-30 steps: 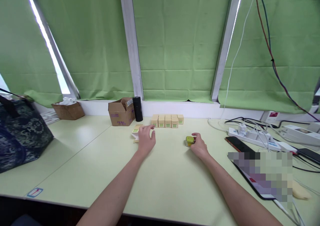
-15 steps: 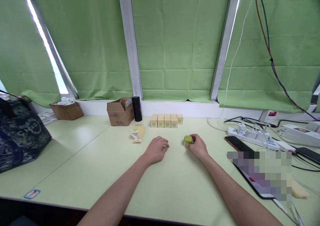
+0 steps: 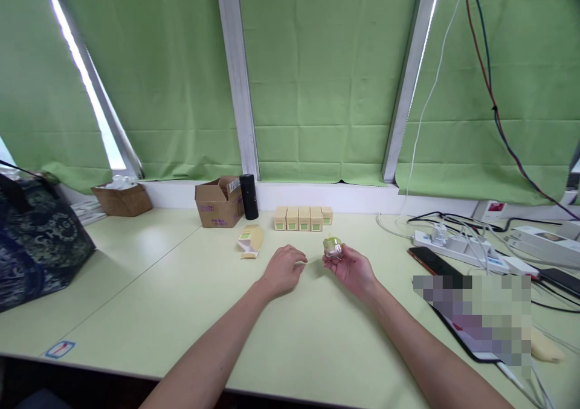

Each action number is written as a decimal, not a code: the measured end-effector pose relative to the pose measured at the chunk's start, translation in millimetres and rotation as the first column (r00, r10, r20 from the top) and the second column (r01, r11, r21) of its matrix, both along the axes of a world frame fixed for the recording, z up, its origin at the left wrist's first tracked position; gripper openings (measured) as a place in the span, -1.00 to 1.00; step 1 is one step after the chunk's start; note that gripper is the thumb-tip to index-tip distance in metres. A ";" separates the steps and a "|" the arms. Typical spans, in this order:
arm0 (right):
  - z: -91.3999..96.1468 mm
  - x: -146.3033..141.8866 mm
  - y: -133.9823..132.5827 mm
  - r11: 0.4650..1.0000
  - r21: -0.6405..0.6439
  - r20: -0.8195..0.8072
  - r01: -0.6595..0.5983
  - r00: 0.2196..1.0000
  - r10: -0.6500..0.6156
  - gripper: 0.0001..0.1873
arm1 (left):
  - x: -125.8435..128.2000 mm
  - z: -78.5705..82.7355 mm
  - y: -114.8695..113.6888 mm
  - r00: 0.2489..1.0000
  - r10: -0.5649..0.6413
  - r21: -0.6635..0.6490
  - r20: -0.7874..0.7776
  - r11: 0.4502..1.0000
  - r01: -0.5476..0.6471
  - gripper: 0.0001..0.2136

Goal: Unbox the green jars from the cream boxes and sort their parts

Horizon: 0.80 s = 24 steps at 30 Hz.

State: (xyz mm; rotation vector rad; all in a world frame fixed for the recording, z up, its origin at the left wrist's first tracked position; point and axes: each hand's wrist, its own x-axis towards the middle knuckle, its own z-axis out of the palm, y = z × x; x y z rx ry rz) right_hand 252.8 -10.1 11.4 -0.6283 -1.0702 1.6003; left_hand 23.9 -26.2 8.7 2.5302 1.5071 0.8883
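Note:
My right hand (image 3: pixel 353 270) is closed around a small clear container with a green top (image 3: pixel 333 246), tilted and held just above the table, its clear side facing me. What is inside it is too small to make out. My left hand (image 3: pixel 284 270) rests on the table to the left of it, fingers loosely bent and apart from the thumb, with nothing in them. Beyond the hands stand several small tan boxes (image 3: pixel 298 219) in a row. An unfolded tan carton (image 3: pixel 251 241) lies to the left of that row.
A cardboard box (image 3: pixel 219 203) and a black cylinder (image 3: pixel 249 197) stand at the back. On the left is a dark patterned bag (image 3: pixel 40 246). A power strip (image 3: pixel 460 249) with cables, a phone (image 3: pixel 435 267) and a partly blurred tablet (image 3: pixel 466 342) lie on the right.
My right hand has turned palm-up and shifted slightly left, tipping the container so its clear side shows. The left hand stays in place.

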 end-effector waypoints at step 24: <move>9.0 -14.0 -20.1 0.906 0.333 0.139 0.261 0.937 -0.321 -0.26 | 10.1 20.2 -9.5 0.828 -0.050 -0.029 0.559 0.996 0.080 -0.80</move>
